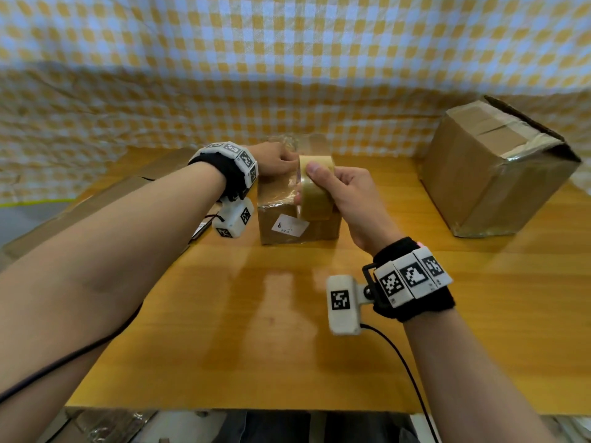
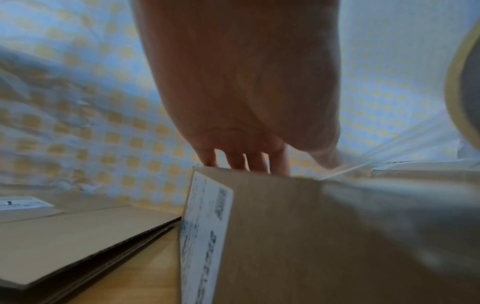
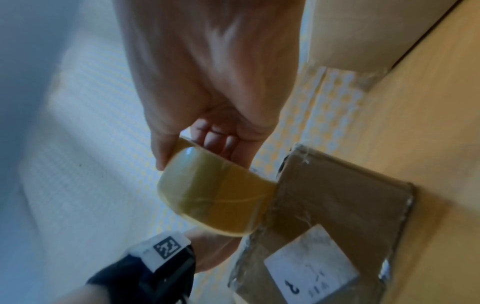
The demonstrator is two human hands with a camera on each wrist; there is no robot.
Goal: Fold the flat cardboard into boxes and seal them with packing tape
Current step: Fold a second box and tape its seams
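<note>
while the right hand (image 1: pixel 343 199) grips the tape roll (image 1: pixel 315 187) over the small box (image 1: pixel 297 219) at mid-desk, the left hand (image 1: pixel 275 161) presses its far top; one sealed box (image 1: pixel 489 167) stands right, flat cardboard (image 2: pixel 78 236) waits left.

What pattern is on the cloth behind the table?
Yellow-and-white checks on the cloth, clearest in the head view.

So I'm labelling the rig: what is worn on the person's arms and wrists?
Both forearms are bare, no sleeves. Each wrist has a black band ringed with white blocks printed with black square markers. A white camera pod with a marker hangs under each wrist, and a thin black cable trails back from each.
</note>
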